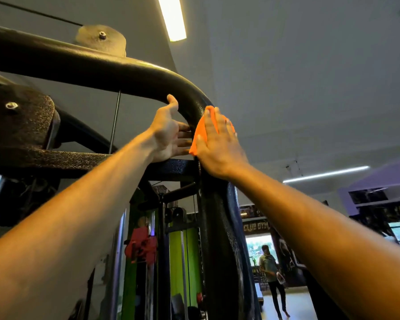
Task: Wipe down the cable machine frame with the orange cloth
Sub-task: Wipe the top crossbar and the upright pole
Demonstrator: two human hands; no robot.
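The black cable machine frame (pixel 116 72) arches overhead and bends down into an upright post at centre. My right hand (pixel 219 146) lies flat with straight fingers on the orange cloth (pixel 200 132), pressing it against the outer side of the bend. My left hand (pixel 169 132) is on the inner side of the same bend, thumb up along the tube and fingertips reaching round behind it. Most of the cloth is hidden under my right hand.
A pulley plate (pixel 21 116) and a thin cable (pixel 114 121) hang left of the post. Beyond are green machine uprights (pixel 183 262), a red item (pixel 141 245), a ceiling light (pixel 172 17), and a person (pixel 273 273) walking near the bright doorway at lower right.
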